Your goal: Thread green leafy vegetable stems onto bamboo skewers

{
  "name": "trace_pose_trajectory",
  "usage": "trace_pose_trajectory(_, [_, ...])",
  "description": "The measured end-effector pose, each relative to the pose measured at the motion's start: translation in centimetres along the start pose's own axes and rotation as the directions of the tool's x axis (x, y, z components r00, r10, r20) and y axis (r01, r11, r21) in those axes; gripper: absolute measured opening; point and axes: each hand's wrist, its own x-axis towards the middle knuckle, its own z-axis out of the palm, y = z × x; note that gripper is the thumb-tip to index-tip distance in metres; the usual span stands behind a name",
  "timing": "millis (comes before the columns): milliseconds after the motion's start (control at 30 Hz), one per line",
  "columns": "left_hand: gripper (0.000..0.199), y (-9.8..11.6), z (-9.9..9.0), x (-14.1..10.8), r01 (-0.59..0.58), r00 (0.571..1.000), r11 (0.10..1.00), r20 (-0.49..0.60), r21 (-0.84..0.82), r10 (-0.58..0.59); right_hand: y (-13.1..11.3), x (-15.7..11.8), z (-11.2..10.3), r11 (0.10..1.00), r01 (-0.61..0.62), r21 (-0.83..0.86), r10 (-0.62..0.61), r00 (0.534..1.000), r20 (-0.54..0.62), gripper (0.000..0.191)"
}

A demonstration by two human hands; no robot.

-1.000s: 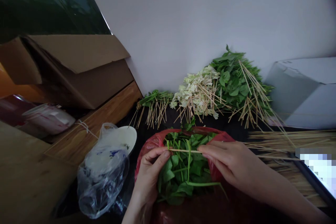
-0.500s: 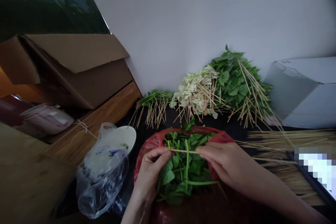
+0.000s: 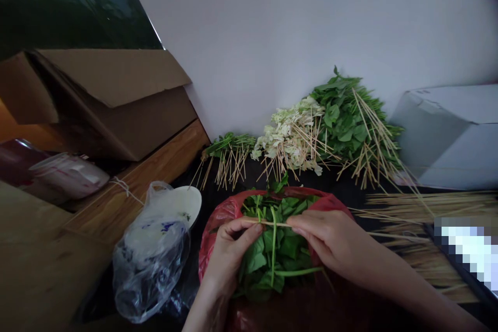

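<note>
Between my two hands a thin wooden skewer (image 3: 280,224) lies level, with green stems threaded on or crossing it. My left hand (image 3: 229,249) pinches its left end, thumb and fingers pressed at a stem. My right hand (image 3: 324,236) grips the right end between thumb and fingers. One long green stem (image 3: 274,244) hangs down from the skewer. Below is a red plastic bag (image 3: 222,213), open at the top and full of leafy greens (image 3: 290,246).
Skewered greens (image 3: 235,142), pale cauliflower-like skewers (image 3: 290,132) and larger leafy skewers (image 3: 344,114) lie along the wall. Loose skewers (image 3: 420,205) and a device (image 3: 467,249) are right. Left are a clear bag (image 3: 153,254), white plate (image 3: 190,205) and cardboard box (image 3: 128,114).
My left hand has shifted slightly right along the skewer, closer to my right hand. The hanging stem has moved a little left.
</note>
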Motion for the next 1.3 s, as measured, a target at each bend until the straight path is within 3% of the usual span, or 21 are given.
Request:
trace_pose_trajectory(233, [0.025,-0.4,-0.2,0.3,0.028,1.000,0.999,-0.007,-0.025,-0.028,0.0,0.3,0.2,0.999,-0.025,0.029,0.025,1.000,-0.003,0.031])
trace_pose_trajectory(433, [0.037,-0.5,-1.7,0.6,-0.028,1.000,0.999,0.010,0.015,0.028,1.8,-0.3,-3.5,0.999,-0.036,0.019,0.038,0.988,-0.147,0.030])
trace_pose_trajectory(567, [0.034,0.2,-2.8,0.9,-0.165,0.981,0.959,-0.065,0.231,0.184,3.3,-1.1,-5.7,0.994,-0.111,0.011,0.110,0.952,-0.286,0.026])
trace_pose_trajectory(667, [0.027,0.5,-3.0,1.2,-0.262,0.945,0.848,-0.057,0.462,0.323,3.7,-1.2,-6.0,0.989,-0.146,0.017,0.143,0.930,-0.339,0.026])
trace_pose_trajectory(767, [0.020,0.5,-2.6,1.4,-0.341,0.896,0.618,0.046,0.708,0.442,3.5,-1.0,-5.9,0.990,-0.141,0.028,0.142,0.932,-0.333,0.025])
trace_pose_trajectory(867, [0.018,0.2,-1.8,1.6,-0.335,0.883,0.377,0.148,0.863,0.445,3.3,-1.0,-5.6,0.991,-0.127,0.032,0.131,0.939,-0.317,0.024])
trace_pose_trajectory(933, [0.017,-0.2,-1.4,1.7,-0.314,0.892,0.325,0.161,0.892,0.421,3.3,-1.0,-5.5,0.992,-0.119,0.037,0.125,0.941,-0.313,0.025])
trace_pose_trajectory(1000, [0.016,-0.6,-1.3,1.8,-0.322,0.898,0.360,0.162,0.876,0.408,3.4,-1.0,-5.3,0.993,-0.115,0.042,0.122,0.942,-0.313,0.024])
trace_pose_trajectory(1100, [0.008,-0.7,-1.6,1.7,-0.347,0.901,0.574,0.094,0.741,0.424,3.4,-1.0,-5.2,0.994,-0.103,0.038,0.110,0.944,-0.312,0.023])
trace_pose_trajectory(1200, [0.014,-0.2,-2.1,1.5,-0.327,0.922,0.848,-0.056,0.416,0.383,3.2,-0.9,-5.2,0.996,-0.083,0.033,0.089,0.953,-0.291,0.022])
trace_pose_trajectory(1300, [0.024,0.7,-2.0,1.4,-0.274,0.954,0.962,-0.128,0.000,0.272,2.9,-0.7,-5.1,0.998,-0.059,0.020,0.062,0.964,-0.260,0.021])
